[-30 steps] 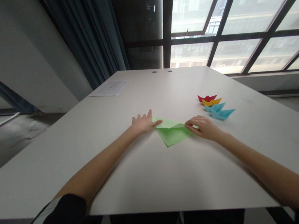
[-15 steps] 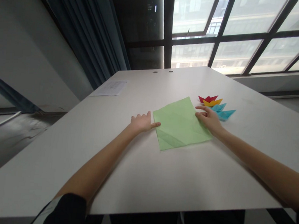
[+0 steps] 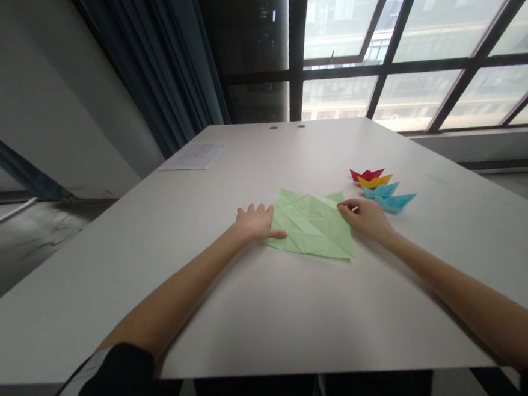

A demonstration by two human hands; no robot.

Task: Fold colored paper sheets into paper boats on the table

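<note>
L hand (image 3: pixel 254 224) on ppr (image 3: pixel 311 224); doc (image 3: pixel 194 156) illegible

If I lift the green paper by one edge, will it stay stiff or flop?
The green paper looks thin, so it is probably very light and fairly floppy. Its many creases suggest it would bend along those lines. The left hand's thumb lies over its left edge, so that side may drag or stay down.

You have two bare hands (image 3: pixel 254 221) (image 3: pixel 367 217), one creased light-green paper sheet (image 3: pixel 311 224), one red folded-paper boat (image 3: pixel 367 176), one yellow boat (image 3: pixel 375 181), two light-blue boats (image 3: pixel 381 191) (image 3: pixel 396 203), one white printed sheet (image 3: pixel 193 157) and two round grey discs (image 3: pixel 273 128) (image 3: pixel 301 126).
</note>
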